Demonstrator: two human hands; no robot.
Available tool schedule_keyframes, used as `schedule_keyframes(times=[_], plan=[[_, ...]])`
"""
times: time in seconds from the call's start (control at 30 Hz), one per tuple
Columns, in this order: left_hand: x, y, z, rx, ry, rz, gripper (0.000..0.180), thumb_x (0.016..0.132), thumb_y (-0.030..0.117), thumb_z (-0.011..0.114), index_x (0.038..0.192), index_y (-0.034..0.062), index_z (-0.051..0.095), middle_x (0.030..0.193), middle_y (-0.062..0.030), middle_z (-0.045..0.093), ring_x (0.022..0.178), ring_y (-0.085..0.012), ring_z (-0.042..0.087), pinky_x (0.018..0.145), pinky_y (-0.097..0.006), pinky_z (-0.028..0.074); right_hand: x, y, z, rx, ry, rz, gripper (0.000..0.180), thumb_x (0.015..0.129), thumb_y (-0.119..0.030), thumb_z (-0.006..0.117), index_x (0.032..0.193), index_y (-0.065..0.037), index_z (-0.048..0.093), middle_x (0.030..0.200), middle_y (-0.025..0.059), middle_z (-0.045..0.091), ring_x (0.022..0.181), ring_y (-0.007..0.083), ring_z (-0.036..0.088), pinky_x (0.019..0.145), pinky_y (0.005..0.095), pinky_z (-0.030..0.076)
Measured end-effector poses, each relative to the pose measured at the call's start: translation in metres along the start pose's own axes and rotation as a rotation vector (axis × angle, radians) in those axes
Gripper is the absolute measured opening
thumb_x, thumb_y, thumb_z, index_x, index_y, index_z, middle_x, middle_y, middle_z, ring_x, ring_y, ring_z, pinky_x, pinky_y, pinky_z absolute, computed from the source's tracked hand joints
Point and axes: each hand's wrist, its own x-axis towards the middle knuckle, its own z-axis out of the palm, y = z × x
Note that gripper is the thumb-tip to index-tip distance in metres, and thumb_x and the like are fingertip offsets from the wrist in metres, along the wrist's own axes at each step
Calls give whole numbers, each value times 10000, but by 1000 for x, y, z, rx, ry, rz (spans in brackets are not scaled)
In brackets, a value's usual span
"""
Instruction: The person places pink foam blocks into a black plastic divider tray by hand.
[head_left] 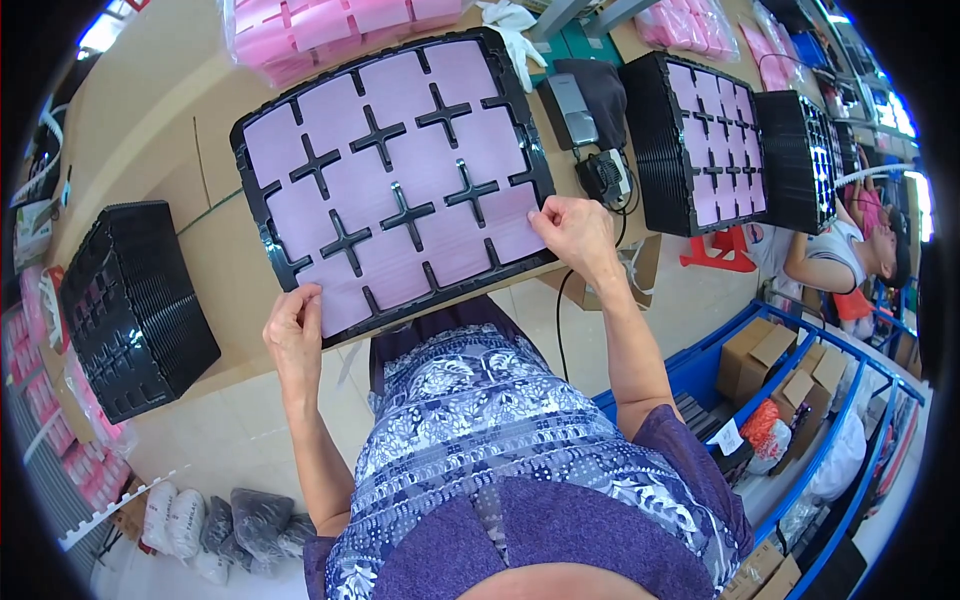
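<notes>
The left hand (pixel 293 335) is at the near left corner of a pink sheet (pixel 425 170), its wrist rising almost straight from the forearm and its fingers curled inward. Thumb and forefinger meet on that corner, clamped on the sheet. The right hand (pixel 580 238) sits farther from the body, at the sheet's right edge close to the near right corner; its forearm slants up and to the left, the knuckles turned upward, the fingers bent into the palm. Its thumb and forefinger are also together, pinching the sheet's edge. Both elbows are bent, with the forearms well apart on either side of the torso.

The sheet lies over a black tray (pixel 534 150), whose cross-shaped dividers show through its slots. The tray rests at a slant on the table (pixel 150 120), its near edge by the person's waist. A stack of black trays (pixel 140 310) stands to the left, and a taller stack (pixel 655 150) topped with pink stands to the right, beyond a grey device (pixel 570 108)
</notes>
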Motion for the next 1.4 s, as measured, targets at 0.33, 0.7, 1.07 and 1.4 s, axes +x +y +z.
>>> schedule_keyframes(times=[0.33,0.7,1.07,1.4], plan=[[-1,-2,-2,55,56,51,94,908,40,670,976,6,725,774,-60,620,625,-114,547,590,-279,460,0,-3,6,-48,26,-51,275,830,-314,659,734,-58,696,673,162,667,691,376,672,661,467,530],[-1,-2,4,38,39,75,105,879,24,664,972,8,711,830,-127,656,678,-238,626,644,-339,502,-3,2,7,-12,90,-29,269,856,-280,687,738,-39,690,620,148,641,604,360,644,590,430,504],[-1,-5,5,-27,60,-4,104,882,18,687,977,-6,718,819,-73,656,643,-135,558,625,-284,479,-7,-2,11,20,138,-33,293,874,-295,671,723,-44,674,627,166,634,621,376,644,610,439,504],[-1,-9,12,55,101,103,85,879,22,693,958,7,722,768,-34,615,596,-87,517,554,-255,442,-7,-4,11,-17,140,-22,303,867,-301,663,727,-33,674,649,180,647,649,391,653,632,462,512]])
